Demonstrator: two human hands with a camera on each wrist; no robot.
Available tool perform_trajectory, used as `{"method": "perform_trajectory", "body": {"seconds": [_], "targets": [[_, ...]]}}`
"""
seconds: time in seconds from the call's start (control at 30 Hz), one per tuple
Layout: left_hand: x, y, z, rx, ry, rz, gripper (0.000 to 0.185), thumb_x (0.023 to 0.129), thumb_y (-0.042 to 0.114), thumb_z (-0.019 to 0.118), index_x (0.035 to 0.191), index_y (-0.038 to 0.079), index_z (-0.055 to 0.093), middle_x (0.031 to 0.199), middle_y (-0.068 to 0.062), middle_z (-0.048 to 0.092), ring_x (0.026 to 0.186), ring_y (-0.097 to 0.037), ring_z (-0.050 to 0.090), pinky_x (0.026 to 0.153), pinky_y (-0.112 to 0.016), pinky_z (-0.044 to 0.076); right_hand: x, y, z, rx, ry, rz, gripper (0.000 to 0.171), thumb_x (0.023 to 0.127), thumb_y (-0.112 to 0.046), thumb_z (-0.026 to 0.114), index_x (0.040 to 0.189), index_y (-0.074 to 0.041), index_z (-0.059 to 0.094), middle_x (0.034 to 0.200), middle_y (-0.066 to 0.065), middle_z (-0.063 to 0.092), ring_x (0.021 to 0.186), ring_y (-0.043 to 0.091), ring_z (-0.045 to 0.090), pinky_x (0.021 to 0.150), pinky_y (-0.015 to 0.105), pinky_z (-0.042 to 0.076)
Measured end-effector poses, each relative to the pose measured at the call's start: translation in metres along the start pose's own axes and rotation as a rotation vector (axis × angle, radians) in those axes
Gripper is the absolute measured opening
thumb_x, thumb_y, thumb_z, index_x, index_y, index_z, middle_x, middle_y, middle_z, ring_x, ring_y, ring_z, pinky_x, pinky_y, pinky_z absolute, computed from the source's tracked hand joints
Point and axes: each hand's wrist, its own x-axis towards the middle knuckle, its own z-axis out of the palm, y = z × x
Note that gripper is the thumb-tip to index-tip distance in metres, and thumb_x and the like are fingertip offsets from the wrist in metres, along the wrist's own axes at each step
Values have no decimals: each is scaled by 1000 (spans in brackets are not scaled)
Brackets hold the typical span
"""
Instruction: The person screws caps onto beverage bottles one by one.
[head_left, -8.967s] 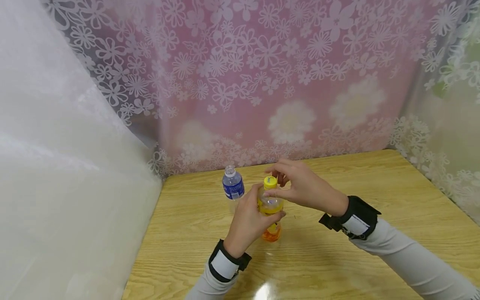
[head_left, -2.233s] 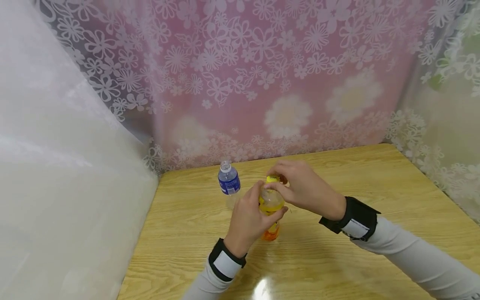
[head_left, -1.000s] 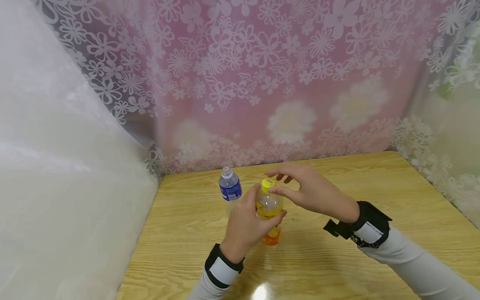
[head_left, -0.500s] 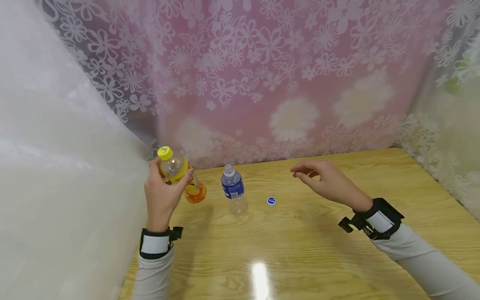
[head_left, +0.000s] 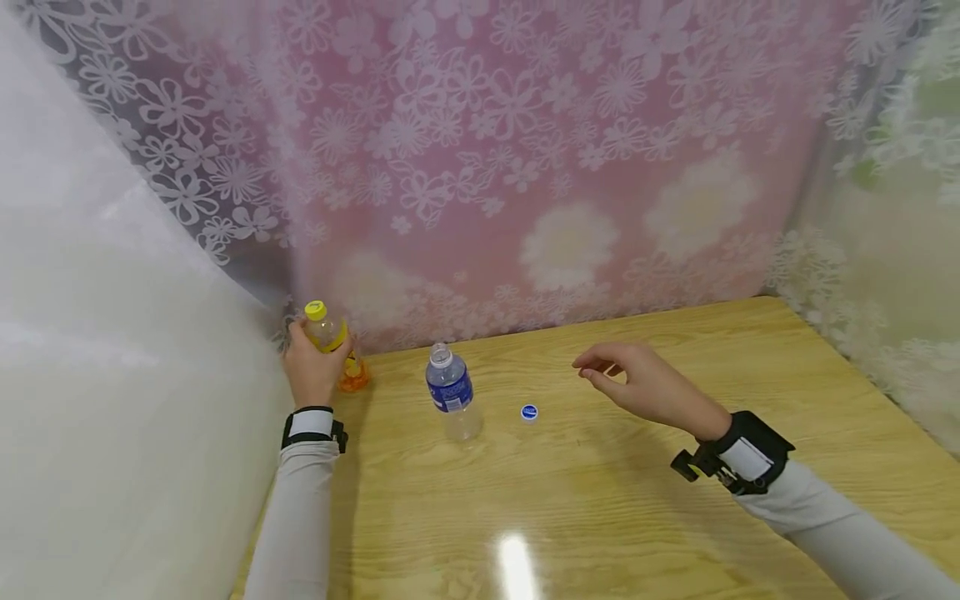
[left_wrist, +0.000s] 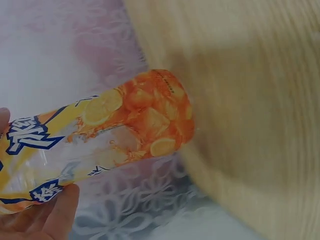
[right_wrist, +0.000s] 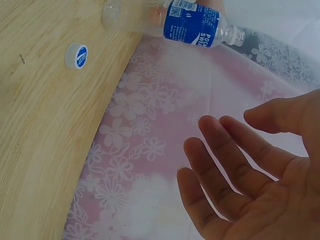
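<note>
Thin clear plastic under my left hand [head_left: 309, 373]: my fingers are wrapped round the yellow-capped orange bottle [head_left: 330, 343] at the table's [head_left: 637, 517] far left corner, by the curtain. It looks nearly empty, so I judge it light, crushable and easy to tip; the labelled waist is the place to hold it. My right hand [head_left: 637, 385] hovers with fingers loosely spread, holding nothing. Between them stand the uncapped blue-label bottle [head_left: 452, 392] and, just beside it, its loose blue cap [head_left: 529, 412].
</note>
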Motion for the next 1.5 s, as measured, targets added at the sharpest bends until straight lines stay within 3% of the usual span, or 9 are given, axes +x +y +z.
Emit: {"method": "perform_trajectory", "body": {"seconds": [0.5, 0.6, 0.73, 0.8, 0.87, 1.0, 1.1, 1.27, 1.5], "targets": [[-8, -12, -3, 62, -40, -102, 99, 84, 44, 81, 155, 6, 25, 145, -30, 47, 131, -49, 50, 108, -62, 42, -5, -4, 8, 6, -33, -10, 23, 103, -16, 62, 124, -16, 70, 110, -5, 72, 100, 14, 67, 86, 41, 54], [-16, 3, -9, 101, 15, -29, 97, 87, 52, 73, 156, 5, 23, 149, -27, 39, 136, -46, 40, 110, -62, 38, -5, -4, 9, 7, -29, -12, 23, 103, -16, 61, 124, -17, 69, 110, -6, 72, 100, 13, 67, 86, 40, 54], [-46, 44, -14, -4, 129, 211, 71, 96, 43, 63, 149, 3, 39, 146, -23, 42, 136, -41, 37, 109, -60, 36, -6, -4, 13, 28, -21, -16, 22, 103, -15, 61, 123, -17, 70, 112, -3, 72, 100, 14, 66, 86, 43, 54], [-69, 66, -11, -105, 83, 318, 63, 97, 39, 61, 147, 4, 44, 145, -21, 44, 136, -41, 39, 109, -60, 36, -6, -3, 15, 35, -18, -17, 22, 103, -15, 61, 123, -17, 70, 114, -1, 71, 100, 14, 65, 87, 45, 54], [-93, 86, -4, -188, -37, 369, 65, 97, 42, 63, 148, 6, 44, 144, -20, 46, 135, -41, 42, 107, -60, 38, -5, -3, 17, 35, -15, -18, 22, 103, -16, 61, 123, -17, 70, 115, -1, 71, 99, 14, 65, 87, 46, 54], [-129, 107, 18, -195, -260, 344, 94, 83, 61, 74, 152, 9, 38, 146, -16, 45, 133, -36, 46, 106, -57, 43, -4, -5, 22, 44, -14, -18, 22, 103, -16, 61, 123, -16, 70, 116, -1, 71, 99, 15, 65, 87, 47, 55], [-143, 109, 33, -143, -357, 294, 105, 74, 64, 82, 152, 11, 36, 144, -13, 46, 131, -31, 50, 102, -55, 48, -4, -7, 25, 53, -26, -18, 23, 103, -16, 61, 124, -16, 69, 116, 0, 70, 99, 15, 65, 87, 46, 55], [-154, 101, 43, -145, -403, 243, 99, 76, 41, 90, 151, 6, 36, 137, -15, 52, 123, -33, 57, 100, -55, 51, -5, -13, 29, 52, -46, -16, 23, 103, -18, 60, 125, -16, 69, 117, 2, 70, 99, 15, 65, 86, 42, 54], [-159, 103, 39, -165, -390, 291, 90, 79, 32, 89, 149, 5, 39, 136, -19, 58, 123, -36, 60, 100, -54, 52, -7, -14, 30, 46, -63, -4, 24, 104, -16, 59, 126, -15, 68, 118, 3, 70, 100, 17, 65, 86, 43, 54]]}}
